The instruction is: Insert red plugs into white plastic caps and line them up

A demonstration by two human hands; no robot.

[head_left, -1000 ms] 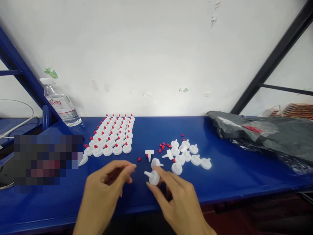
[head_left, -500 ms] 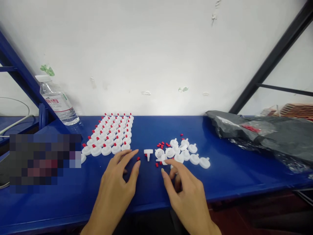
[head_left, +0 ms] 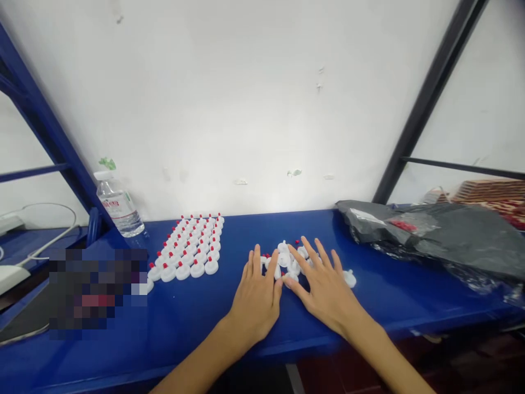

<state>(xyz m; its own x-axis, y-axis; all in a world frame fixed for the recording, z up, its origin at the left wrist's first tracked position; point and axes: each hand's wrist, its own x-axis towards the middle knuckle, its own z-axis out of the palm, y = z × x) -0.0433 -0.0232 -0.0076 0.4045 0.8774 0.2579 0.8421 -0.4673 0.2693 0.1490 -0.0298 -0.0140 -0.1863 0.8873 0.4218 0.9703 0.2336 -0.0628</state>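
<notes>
My left hand lies flat on the blue table, fingers stretched out and together, its tips at the left side of a heap of loose white caps and small red plugs. My right hand lies flat with fingers spread over the right part of the same heap, covering several caps. One white cap shows just right of that hand. Neither hand grips anything. To the left, white caps with red plugs fitted stand in neat rows.
A clear water bottle stands at the back left against the white wall. A dark grey plastic bag lies on the right of the table. Blue and black shelf struts run up both sides. A white cable lies at far left.
Both hands moved forward and to the right onto the loose heap and flattened out. The right hand let go of the white cap it held a second ago. The camera tilted up.
</notes>
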